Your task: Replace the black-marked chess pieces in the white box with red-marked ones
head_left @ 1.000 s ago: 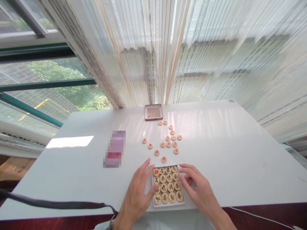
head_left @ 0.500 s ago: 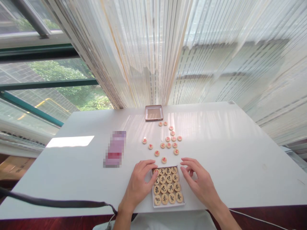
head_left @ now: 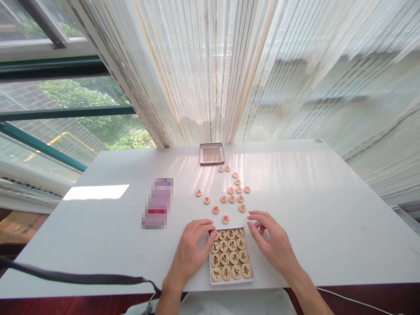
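Left hand [head_left: 193, 243], head view: was half open, its thumb having shifted from a black piece [head_left: 215, 260] up to the red corner piece [head_left: 216, 234]; firmness of hold could not be told. Right hand [head_left: 274, 243]: hung loosely curled, empty, eased slightly off the box [head_left: 232, 283]. Box: lay between the hands, sixteen pieces, none added. Loose red pieces [head_left: 239, 190]: lay beyond it on the desk [head_left: 311, 210], unmoved.
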The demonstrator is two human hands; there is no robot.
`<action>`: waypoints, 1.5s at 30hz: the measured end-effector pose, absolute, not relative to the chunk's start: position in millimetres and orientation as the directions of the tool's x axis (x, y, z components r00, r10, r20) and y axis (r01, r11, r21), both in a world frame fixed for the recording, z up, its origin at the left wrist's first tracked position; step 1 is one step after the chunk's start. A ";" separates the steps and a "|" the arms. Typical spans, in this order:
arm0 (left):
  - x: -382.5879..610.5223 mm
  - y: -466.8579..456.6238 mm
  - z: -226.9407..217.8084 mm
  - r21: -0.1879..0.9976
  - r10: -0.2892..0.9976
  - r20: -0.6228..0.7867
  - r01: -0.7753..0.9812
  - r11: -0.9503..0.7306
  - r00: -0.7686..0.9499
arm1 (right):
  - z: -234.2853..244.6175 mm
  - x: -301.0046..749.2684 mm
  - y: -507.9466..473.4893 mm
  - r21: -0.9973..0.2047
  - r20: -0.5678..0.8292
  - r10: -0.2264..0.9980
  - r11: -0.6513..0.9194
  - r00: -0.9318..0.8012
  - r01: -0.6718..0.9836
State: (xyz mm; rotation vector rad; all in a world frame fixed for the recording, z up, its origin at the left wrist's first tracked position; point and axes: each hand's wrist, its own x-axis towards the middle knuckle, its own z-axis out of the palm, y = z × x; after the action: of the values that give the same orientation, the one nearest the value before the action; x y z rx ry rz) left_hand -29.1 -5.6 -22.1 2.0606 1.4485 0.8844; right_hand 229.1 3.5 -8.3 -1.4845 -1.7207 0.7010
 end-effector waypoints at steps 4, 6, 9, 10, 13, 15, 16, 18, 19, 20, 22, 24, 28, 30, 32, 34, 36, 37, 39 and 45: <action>-29.1 -5.1 -23.5 0.690 0.940 0.250 0.639 -0.341 0.233 | -8.8 230.8 15.4 -0.760 0.226 0.972 0.213 -0.057 0.614; -29.3 -5.0 -24.2 0.691 0.939 0.249 0.636 -0.343 0.236 | -9.4 230.8 22.3 -0.739 0.238 0.969 0.227 -0.070 0.634; -30.1 -5.5 -24.5 0.698 0.941 0.237 0.632 -0.338 0.241 | -10.9 229.1 31.0 -0.715 0.224 0.970 0.231 -0.096 0.660; -30.4 -5.9 -24.3 0.701 0.942 0.235 0.629 -0.336 0.241 | -11.6 228.2 33.2 -0.708 0.216 0.971 0.228 -0.103 0.668; -31.3 -7.6 -22.4 0.706 0.939 0.237 0.619 -0.344 0.250 | -15.0 225.5 37.4 -0.691 0.193 0.975 0.218 -0.114 0.689; -31.3 -8.7 -20.0 0.702 0.932 0.240 0.615 -0.359 0.270 | -17.9 224.3 38.8 -0.685 0.183 0.976 0.212 -0.116 0.697; -31.2 -9.0 -18.7 0.698 0.929 0.241 0.615 -0.367 0.281 | -19.2 223.9 39.3 -0.684 0.182 0.976 0.211 -0.117 0.699; -30.8 -9.2 -16.7 0.687 0.923 0.242 0.619 -0.380 0.298 | -21.1 223.1 40.2 -0.683 0.180 0.976 0.213 -0.121 0.699; -30.6 -9.0 -16.2 0.682 0.922 0.243 0.622 -0.384 0.303 | -21.6 222.7 40.7 -0.682 0.181 0.976 0.215 -0.124 0.699; -30.6 -8.7 -16.2 0.679 0.921 0.244 0.625 -0.387 0.305 | -21.9 222.4 41.2 -0.683 0.182 0.975 0.217 -0.126 0.697; -30.7 -7.9 -17.1 0.676 0.919 0.248 0.625 -0.390 0.305 | -21.6 222.1 42.0 -0.687 0.181 0.975 0.220 -0.130 0.693; -31.0 -7.3 -18.9 0.680 0.919 0.254 0.620 -0.391 0.302 | -20.7 222.4 42.2 -0.699 0.175 0.976 0.215 -0.128 0.682; -31.1 -6.8 -21.8 0.692 0.921 0.255 0.610 -0.386 0.294 | -17.0 225.6 39.5 -0.748 0.159 0.981 0.195 -0.113 0.634; -30.8 -6.7 -22.5 0.699 0.924 0.250 0.606 -0.380 0.290 | -13.5 227.3 36.6 -0.772 0.163 0.980 0.198 -0.113 0.604; -30.7 -6.5 -22.9 0.704 0.927 0.245 0.605 -0.372 0.284 | -9.1 228.3 32.9 -0.785 0.177 0.976 0.216 -0.124 0.580; -30.8 -6.3 -23.6 0.706 0.929 0.246 0.605 -0.368 0.278 | -4.9 228.0 28.5 -0.792 0.186 0.973 0.232 -0.138 0.565; -31.2 -6.1 -24.4 0.706 0.929 0.250 0.606 -0.367 0.272 | -1.9 226.6 23.9 -0.799 0.182 0.971 0.237 -0.153 0.553; -31.5 -6.1 -24.8 0.705 0.929 0.252 0.606 -0.368 0.271 | -1.0 225.6 21.9 -0.803 0.178 0.970 0.240 -0.164 0.546; -32.0 -6.0 -25.5 0.704 0.929 0.254 0.607 -0.369 0.270 | -0.6 223.2 18.6 -0.810 0.182 0.965 0.257 -0.189 0.528; -31.8 -6.1 -24.4 0.698 0.929 0.259 0.613 -0.370 0.265 | -1.7 216.9 16.3 -0.841 0.212 0.953 0.291 -0.217 0.456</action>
State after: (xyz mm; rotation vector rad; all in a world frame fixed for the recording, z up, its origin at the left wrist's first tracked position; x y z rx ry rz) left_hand -31.8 -6.1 -24.4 2.0776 1.3911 0.9060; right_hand 216.9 16.3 -1.7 -1.2704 -1.8083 0.8365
